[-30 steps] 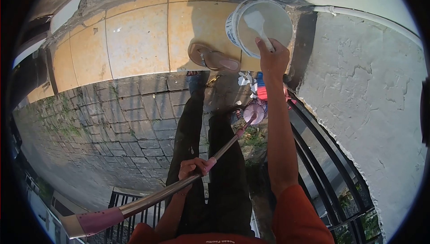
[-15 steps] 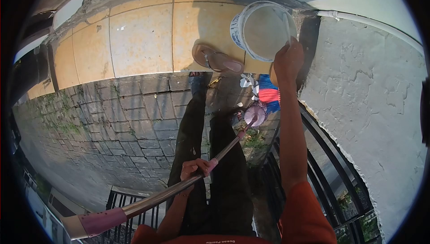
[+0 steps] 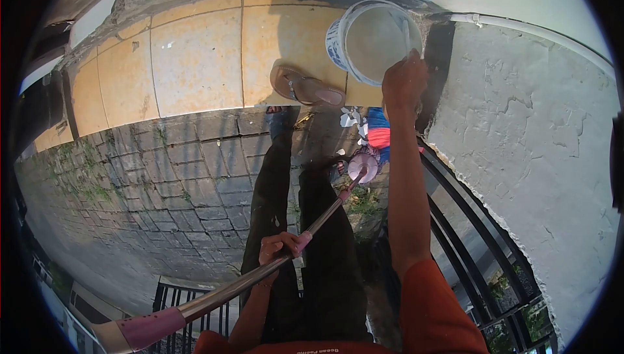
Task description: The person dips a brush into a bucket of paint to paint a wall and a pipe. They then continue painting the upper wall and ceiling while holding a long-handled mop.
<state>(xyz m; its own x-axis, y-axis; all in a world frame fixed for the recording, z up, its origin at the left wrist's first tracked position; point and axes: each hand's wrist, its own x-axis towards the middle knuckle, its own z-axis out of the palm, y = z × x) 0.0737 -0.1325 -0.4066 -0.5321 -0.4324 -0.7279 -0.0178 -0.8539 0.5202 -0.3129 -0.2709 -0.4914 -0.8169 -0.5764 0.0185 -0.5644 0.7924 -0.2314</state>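
Yellow tiles (image 3: 195, 55) under the bucket (image 3: 336, 45). Pale scraper (image 3: 407, 32) over the bucket's mouth, right hand (image 3: 404, 84) closed around it; left hand (image 3: 279, 248), nearer than the bucket, curled round a pole (image 3: 237, 284). Best to keep pole steady, wrist loose.

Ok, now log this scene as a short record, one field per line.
Left hand: gripping a metal pole with purple sections
Right hand: holding a white tool, seen edge-on, at the bucket
Bucket: white, blue print; contents unclear
Sandal: brown, near the bucket
Surfaces: yellow tiles, grey paving
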